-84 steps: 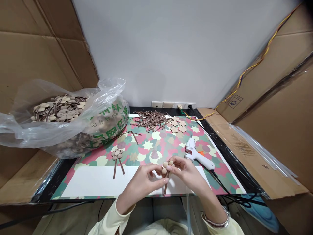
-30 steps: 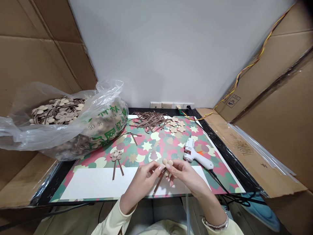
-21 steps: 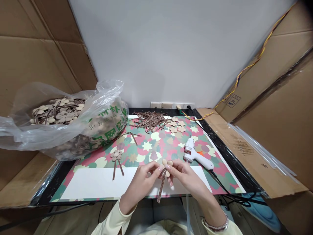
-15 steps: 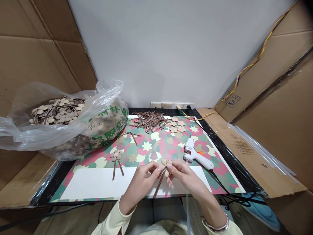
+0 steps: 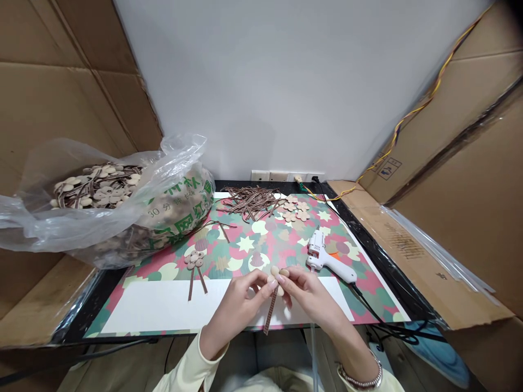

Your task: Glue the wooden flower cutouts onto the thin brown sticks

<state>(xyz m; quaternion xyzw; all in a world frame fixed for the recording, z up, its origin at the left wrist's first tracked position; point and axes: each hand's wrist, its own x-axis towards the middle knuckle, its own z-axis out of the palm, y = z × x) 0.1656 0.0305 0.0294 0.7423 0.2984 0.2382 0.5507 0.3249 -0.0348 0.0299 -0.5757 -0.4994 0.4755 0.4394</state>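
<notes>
Between my two hands is a pale flower-shaped piece (image 5: 275, 270) with round petals. My left hand (image 5: 249, 296) pinches it from the left, thumb on top, where a brown patterned ribbon (image 5: 269, 313) hangs down toward the table's front edge. My right hand (image 5: 304, 291) grips the flower from the right, its thumb pressed near the middle. The fingers cover most of the flower and the ribbon's upper end. Left of my hands, a finished-looking flower (image 5: 194, 259) with two ribbon tails lies partly over a white sheet (image 5: 163, 305).
A white glue gun (image 5: 333, 261) with a black cord lies right of my hands. Behind are a heap of brown ribbons (image 5: 251, 202) and several loose flowers (image 5: 296, 209). A clear plastic bag (image 5: 175, 212) full of ribboned flowers stands left. Cardboard walls (image 5: 469, 179) flank the table.
The hanging ribbon has swung to a steeper angle, its lower end shifting right. My thumbs have shifted slightly on the flower, which has turned a little. The other things have stayed put.
</notes>
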